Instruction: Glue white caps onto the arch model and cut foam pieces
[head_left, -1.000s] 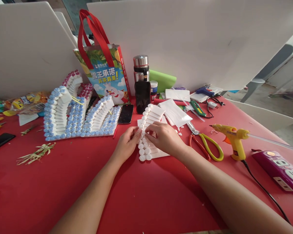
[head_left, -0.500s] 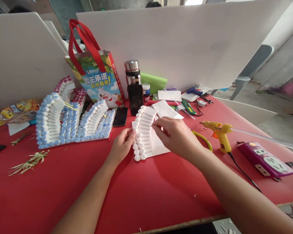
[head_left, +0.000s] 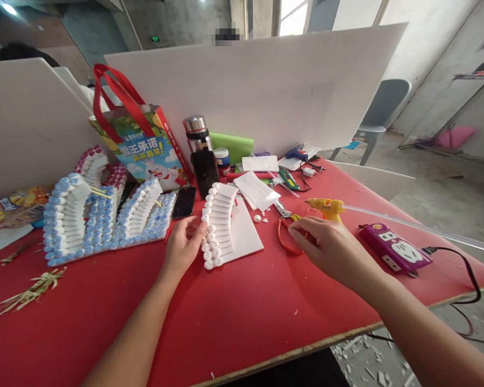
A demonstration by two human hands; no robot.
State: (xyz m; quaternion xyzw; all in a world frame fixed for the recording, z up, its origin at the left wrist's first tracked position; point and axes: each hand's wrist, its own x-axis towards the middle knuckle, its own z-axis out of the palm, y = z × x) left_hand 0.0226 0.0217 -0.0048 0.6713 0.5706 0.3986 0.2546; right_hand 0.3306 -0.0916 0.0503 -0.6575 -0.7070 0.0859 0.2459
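Note:
My left hand (head_left: pixel 184 240) grips the left edge of a white craft piece (head_left: pixel 220 223), thumb near its border of white rolled rosettes. Narrow white strips fan out beside the rosettes, over a flat white board (head_left: pixel 246 231) on the table. Off to the right, my right hand (head_left: pixel 331 242) hovers with its fingers loosely bent and nothing visible in them. Pliers (head_left: pixel 281 236) with a red handle lie just left of it. Behind its knuckles is a yellow glue gun (head_left: pixel 326 206) with a clear glue stick, its grip hidden by the hand.
Blue-and-white craft pieces (head_left: pixel 70 220), a printed bag (head_left: pixel 145 145) and a phone (head_left: pixel 184 202) are at left. A steel flask (head_left: pixel 197 131), white sheets (head_left: pixel 258 191) and a green cutter (head_left: pixel 289 179) stand or lie behind. A purple power strip (head_left: pixel 395 250) sits at right.
My right hand has left the craft piece and moved right, toward the glue gun and pliers. My left hand keeps its hold. The view has turned to the right.

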